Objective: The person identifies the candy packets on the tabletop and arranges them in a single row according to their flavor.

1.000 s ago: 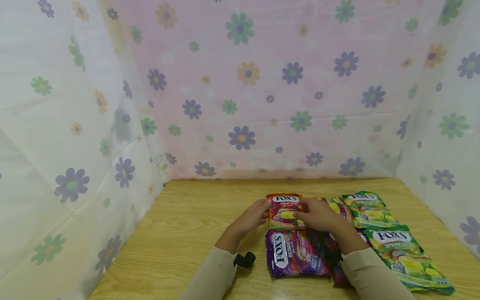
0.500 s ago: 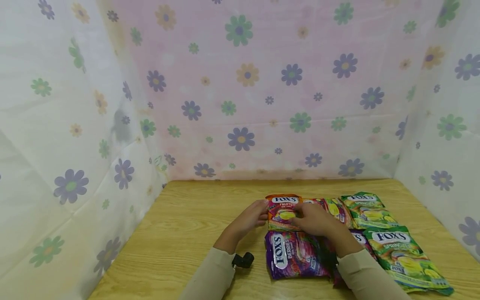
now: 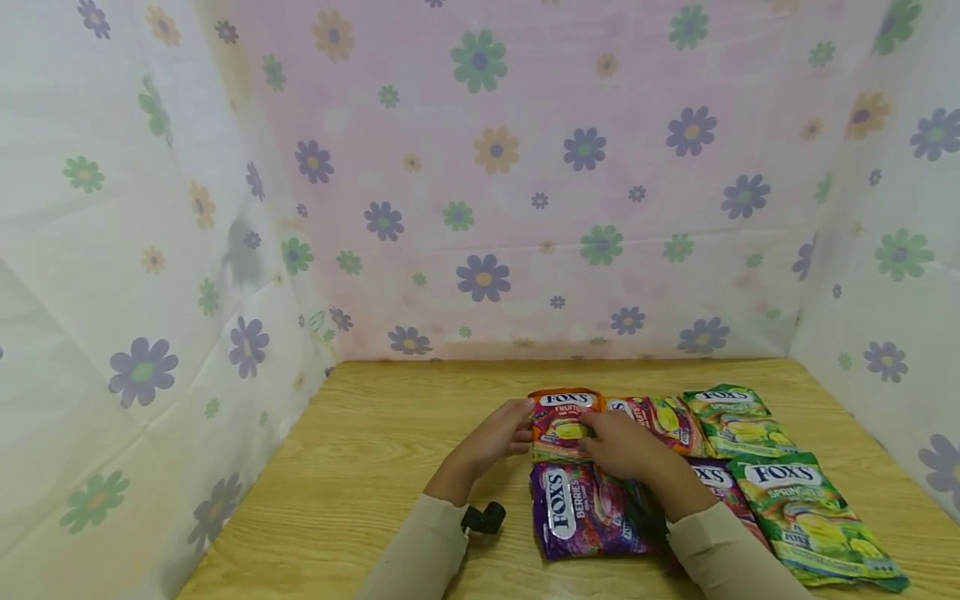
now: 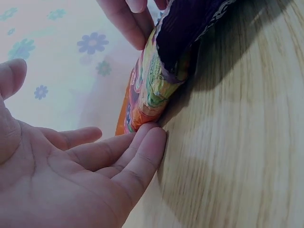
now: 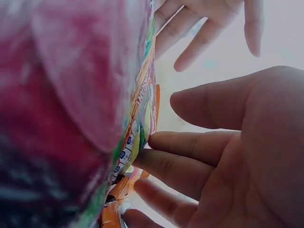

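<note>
A: What is nearest to the person?

B: Two beige fabric sleeves (image 3: 423,546), with a small black device (image 3: 486,518) at the left wrist. Beyond, on the light wooden table (image 3: 360,483), lies a glossy purple plastic bag (image 3: 585,517) marked "FOX'S BERRIES", its lettering turned sideways. To its right are a second purple bag (image 3: 726,483), partly hidden by the right arm (image 3: 682,487), and a green and yellow plastic bag (image 3: 821,521).

A: And between the hands?

B: The orange and red plastic bag (image 3: 557,429), marked "FOX'S FRUITS", lies just beyond the first purple one.

A: How are the hands?

B: The left hand (image 3: 491,442) is loosely spread, its fingertips touching this bag's left edge. The right hand (image 3: 626,448) is at the right edge; its fingers are almost straight and touch it, while the thumb stands apart from them.

A: Farther away?

B: To the right, a red and yellow fruits bag (image 3: 667,419) turned sideways, then another green bag (image 3: 738,423). Behind the table hangs a pale flowered cloth (image 3: 525,104).
</note>
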{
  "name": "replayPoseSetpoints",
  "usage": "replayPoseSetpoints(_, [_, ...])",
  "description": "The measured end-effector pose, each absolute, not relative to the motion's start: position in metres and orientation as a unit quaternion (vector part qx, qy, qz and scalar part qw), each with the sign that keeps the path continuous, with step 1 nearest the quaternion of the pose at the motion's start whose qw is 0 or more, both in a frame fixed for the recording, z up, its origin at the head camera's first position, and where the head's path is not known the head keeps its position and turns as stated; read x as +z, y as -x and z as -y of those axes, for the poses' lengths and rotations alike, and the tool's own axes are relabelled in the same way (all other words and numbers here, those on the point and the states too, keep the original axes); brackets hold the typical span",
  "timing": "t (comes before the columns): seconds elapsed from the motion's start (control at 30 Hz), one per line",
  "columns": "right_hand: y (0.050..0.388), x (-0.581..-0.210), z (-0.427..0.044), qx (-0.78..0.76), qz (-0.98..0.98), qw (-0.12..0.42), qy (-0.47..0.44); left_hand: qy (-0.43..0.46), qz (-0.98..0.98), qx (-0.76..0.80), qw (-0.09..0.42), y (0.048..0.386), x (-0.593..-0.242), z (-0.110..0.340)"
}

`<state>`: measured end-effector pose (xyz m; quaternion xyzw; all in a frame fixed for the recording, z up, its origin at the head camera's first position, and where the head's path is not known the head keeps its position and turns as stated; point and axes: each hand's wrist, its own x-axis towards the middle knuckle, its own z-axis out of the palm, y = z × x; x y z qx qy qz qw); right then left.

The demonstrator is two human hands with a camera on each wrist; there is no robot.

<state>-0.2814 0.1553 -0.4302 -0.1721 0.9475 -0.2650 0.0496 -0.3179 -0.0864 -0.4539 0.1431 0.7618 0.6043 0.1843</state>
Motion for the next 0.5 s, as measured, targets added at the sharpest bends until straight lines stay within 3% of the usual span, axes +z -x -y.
replayPoseSetpoints(0.5, [0.2812, -0.4307, -0.152, -0.303, -0.937, 0.051, 0.163, -0.054, -0.765, 0.622, 0.16, 0.3219, -0.4515, 0.0939])
